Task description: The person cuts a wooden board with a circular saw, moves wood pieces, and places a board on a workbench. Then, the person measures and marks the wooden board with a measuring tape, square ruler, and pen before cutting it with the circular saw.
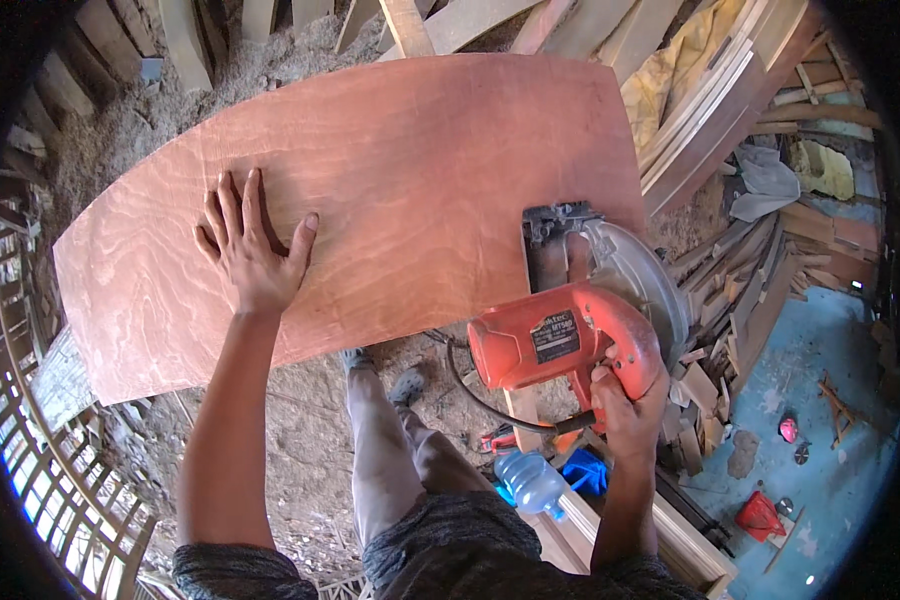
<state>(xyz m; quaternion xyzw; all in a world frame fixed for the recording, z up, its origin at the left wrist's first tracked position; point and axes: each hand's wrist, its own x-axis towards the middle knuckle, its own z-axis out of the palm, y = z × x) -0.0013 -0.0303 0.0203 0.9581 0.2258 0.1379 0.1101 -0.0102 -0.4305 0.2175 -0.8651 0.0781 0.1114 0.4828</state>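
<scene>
A broad reddish plywood sheet (400,170) spans the view in front of me. Flat on its left part lies my left hand (255,245), fingers spread and pressing on the surface. My right hand (625,400) is wrapped around the rear handle of a red circular saw (530,340). The saw's metal base rests on the sheet's right part, near its right edge, and a grey guard (640,265) covers the blade. Whether the blade is turning I cannot tell. A black cord (470,390) curves below the saw's motor body.
Sawdust and scraps cover the ground (310,460). Long boards (725,110) lean at the upper right, above a pile of wood offcuts (740,300). A clear blue plastic bottle (530,482) lies near my legs. A red dustpan-like object (760,515) sits on the blue floor (820,400).
</scene>
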